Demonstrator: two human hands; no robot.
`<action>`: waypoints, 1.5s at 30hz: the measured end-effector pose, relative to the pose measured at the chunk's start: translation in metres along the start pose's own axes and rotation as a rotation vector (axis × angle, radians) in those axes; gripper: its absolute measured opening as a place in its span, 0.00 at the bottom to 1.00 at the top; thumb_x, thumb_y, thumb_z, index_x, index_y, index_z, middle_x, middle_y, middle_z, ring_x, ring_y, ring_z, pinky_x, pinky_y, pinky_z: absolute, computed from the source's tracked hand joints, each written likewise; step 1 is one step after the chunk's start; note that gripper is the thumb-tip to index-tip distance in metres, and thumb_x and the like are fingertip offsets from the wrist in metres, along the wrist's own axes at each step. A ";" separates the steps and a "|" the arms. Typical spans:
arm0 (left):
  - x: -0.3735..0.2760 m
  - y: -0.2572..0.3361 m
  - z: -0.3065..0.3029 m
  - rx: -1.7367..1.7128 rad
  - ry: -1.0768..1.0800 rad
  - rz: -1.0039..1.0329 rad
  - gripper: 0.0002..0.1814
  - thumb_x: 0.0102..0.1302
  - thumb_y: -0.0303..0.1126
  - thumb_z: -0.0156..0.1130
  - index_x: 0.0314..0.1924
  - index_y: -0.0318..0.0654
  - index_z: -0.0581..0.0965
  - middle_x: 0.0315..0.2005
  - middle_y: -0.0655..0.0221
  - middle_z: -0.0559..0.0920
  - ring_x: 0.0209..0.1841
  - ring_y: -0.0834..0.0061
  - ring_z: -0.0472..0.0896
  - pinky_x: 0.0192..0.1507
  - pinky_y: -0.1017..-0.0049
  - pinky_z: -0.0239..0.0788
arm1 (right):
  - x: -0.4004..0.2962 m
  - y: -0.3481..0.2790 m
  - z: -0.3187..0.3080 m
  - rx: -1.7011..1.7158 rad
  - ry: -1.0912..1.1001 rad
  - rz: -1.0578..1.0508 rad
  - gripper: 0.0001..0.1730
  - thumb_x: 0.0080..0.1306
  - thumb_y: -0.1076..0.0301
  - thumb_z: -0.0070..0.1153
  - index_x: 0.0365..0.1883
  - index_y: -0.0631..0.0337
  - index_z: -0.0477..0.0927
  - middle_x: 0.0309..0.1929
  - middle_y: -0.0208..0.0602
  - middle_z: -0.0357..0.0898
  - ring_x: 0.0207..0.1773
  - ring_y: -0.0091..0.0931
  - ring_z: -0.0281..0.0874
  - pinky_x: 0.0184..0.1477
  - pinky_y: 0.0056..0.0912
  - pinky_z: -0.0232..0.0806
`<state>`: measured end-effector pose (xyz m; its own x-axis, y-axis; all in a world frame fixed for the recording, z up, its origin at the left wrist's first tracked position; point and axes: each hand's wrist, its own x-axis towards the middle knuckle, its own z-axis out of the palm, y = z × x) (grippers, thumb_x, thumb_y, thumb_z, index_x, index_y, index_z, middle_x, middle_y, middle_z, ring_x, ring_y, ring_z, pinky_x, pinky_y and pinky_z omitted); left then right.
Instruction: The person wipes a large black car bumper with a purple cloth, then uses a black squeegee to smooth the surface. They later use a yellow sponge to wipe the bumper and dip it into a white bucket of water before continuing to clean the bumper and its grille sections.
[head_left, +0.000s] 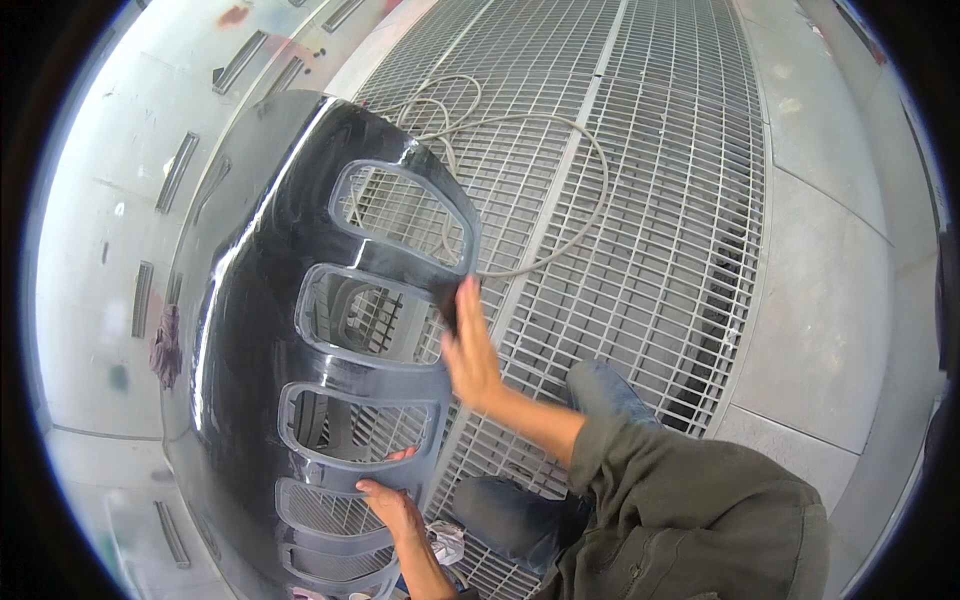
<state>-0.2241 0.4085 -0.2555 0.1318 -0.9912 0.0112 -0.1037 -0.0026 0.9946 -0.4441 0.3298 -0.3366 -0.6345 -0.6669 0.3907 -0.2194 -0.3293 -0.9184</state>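
A long, curved black panel (247, 345) with several rounded openings stands before me, its edges and ribs dulled to grey. My left hand (397, 510) grips a rib between two openings near the lower end; its thumb lies in front and fingertips show through the opening behind. Against the panel's right edge, beside the second opening from the top, my right hand (474, 349) presses a dark, thin pad (448, 300), perhaps an abrasive sheet. That hand is slightly blurred, its fingers stretched out and mostly covering the pad.
Metal floor grating (637, 187) spreads under the panel and my knees (510, 517). A pale hose (604, 180) loops across it. A crumpled purplish cloth (166, 349) hangs at the left by a pale, paint-spotted wall (97, 315). Crumpled whitish material (446, 541) lies near my left forearm.
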 end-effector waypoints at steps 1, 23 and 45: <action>0.001 0.001 0.001 0.018 -0.024 0.016 0.47 0.74 0.73 0.40 0.56 0.26 0.71 0.41 0.53 0.82 0.49 0.50 0.85 0.62 0.51 0.74 | 0.026 0.010 -0.008 0.008 0.026 0.070 0.45 0.76 0.61 0.49 0.82 0.70 0.44 0.85 0.61 0.36 0.87 0.52 0.31 0.84 0.56 0.34; 0.003 0.002 -0.005 0.052 -0.071 0.023 0.52 0.68 0.78 0.42 0.53 0.23 0.71 0.42 0.51 0.82 0.52 0.50 0.85 0.62 0.51 0.74 | 0.059 0.023 -0.014 0.004 0.067 0.119 0.38 0.83 0.53 0.38 0.81 0.69 0.50 0.85 0.56 0.42 0.87 0.45 0.39 0.84 0.43 0.39; 0.001 0.003 -0.006 0.035 -0.053 0.027 0.49 0.70 0.76 0.42 0.52 0.26 0.73 0.40 0.54 0.83 0.49 0.50 0.85 0.63 0.50 0.73 | 0.115 -0.005 -0.017 0.058 0.065 -0.012 0.36 0.83 0.55 0.40 0.81 0.69 0.53 0.85 0.55 0.44 0.87 0.45 0.38 0.85 0.43 0.37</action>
<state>-0.2184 0.4087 -0.2516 0.0762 -0.9966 0.0319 -0.1408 0.0209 0.9898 -0.5286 0.2658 -0.2884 -0.6795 -0.6184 0.3948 -0.1850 -0.3764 -0.9078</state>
